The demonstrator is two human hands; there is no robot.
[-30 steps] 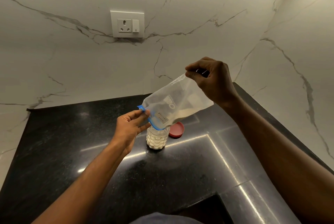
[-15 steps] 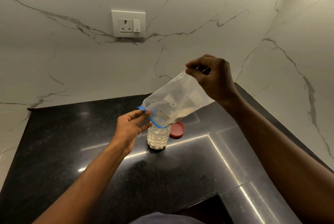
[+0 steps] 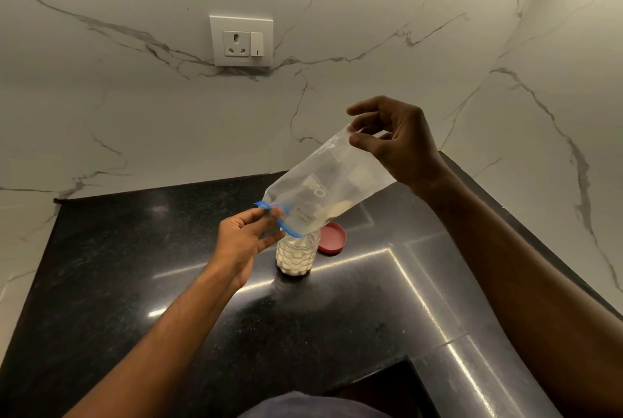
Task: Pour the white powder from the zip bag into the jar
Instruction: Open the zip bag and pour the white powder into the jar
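Note:
A clear zip bag [image 3: 323, 188] with a blue zip strip hangs tilted, mouth down, over a small clear jar [image 3: 297, 257] on the black counter. The jar is more than half full of white powder. A little pale powder lies along the bag's lower edge. My left hand [image 3: 244, 239] pinches the blue zip end at the bag's mouth, just left of the jar's top. My right hand [image 3: 392, 141] pinches the bag's raised bottom corner between thumb and fingertips, with the other fingers loosened.
A red lid [image 3: 332, 238] lies flat on the black granite counter [image 3: 135, 282] just right of the jar. A white socket and switch plate [image 3: 241, 40] sits on the marble wall behind. The counter turns a corner on the right.
My right hand has loosened from a closed grip to a fingertip pinch on the bag's corner. The bag, jar and left hand stay where they were.

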